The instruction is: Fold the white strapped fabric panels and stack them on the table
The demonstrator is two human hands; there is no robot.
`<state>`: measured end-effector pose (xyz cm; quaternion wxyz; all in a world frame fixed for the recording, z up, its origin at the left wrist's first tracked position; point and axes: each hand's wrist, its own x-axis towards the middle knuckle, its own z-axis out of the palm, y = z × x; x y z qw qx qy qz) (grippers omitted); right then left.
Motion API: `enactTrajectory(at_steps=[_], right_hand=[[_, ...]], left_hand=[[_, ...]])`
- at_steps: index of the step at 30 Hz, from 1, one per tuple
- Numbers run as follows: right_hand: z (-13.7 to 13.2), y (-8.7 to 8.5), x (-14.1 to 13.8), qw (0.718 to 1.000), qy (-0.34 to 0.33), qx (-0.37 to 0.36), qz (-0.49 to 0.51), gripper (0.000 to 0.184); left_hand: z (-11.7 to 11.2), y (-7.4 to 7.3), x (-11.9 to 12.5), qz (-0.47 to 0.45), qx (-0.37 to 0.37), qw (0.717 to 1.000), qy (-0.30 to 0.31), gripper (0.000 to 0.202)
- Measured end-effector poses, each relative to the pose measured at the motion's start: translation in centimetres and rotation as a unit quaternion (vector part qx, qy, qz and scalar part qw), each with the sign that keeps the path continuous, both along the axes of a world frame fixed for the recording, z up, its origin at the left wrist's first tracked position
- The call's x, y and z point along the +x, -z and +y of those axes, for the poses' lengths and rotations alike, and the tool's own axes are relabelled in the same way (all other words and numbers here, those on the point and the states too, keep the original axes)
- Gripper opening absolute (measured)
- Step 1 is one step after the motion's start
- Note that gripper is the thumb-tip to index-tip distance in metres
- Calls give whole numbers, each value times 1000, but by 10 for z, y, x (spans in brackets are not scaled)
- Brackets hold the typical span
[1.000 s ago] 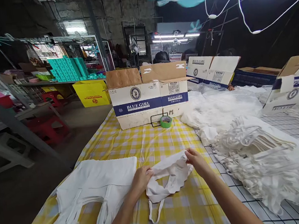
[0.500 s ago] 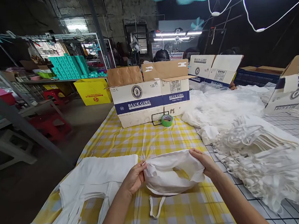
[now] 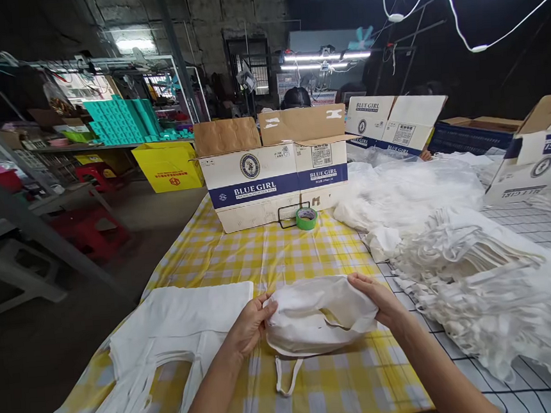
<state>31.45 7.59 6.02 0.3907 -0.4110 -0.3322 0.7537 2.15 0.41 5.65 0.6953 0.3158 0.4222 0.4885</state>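
Between my hands a white cloth garment is stretched sideways above the checked tablecloth, with an opening in its middle. My left hand pinches its left end between thumb and fingers. The right end is gripped by my right hand. A thin white strap hangs in a loop below the cloth. To the left of my left hand, a flat stack of white strapped garments lies on the table, partly hidden by my left forearm.
A large white pile of cloth garments covers the right side. Behind the yellow checked tablecloth stands a Blue Girl carton, with a green tape roll before it. Red stools and a metal post are at the left.
My left thumb has shifted further onto the cloth's left end, and the opening's shape has changed a little. Both hands still hold the garment in nearly the same place.
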Motion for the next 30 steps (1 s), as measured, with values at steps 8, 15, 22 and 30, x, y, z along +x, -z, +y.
enactTrajectory(at_steps=[8,15,22,30], right_hand=[[-2,-8,6,975,-74,140,-156,22],[6,7,18,832,19,278,-480,15],[14,-21,39,858,4,256,-445,13],[15,-99,61,909,9,260,-325,14]], left_hand=[[12,2,-14,331,105,932,-108,23],[16,-35,-20,585,123,775,-207,8],[27,-75,-15,750,95,614,-227,23],[49,-128,-7,786,110,571,-209,26]])
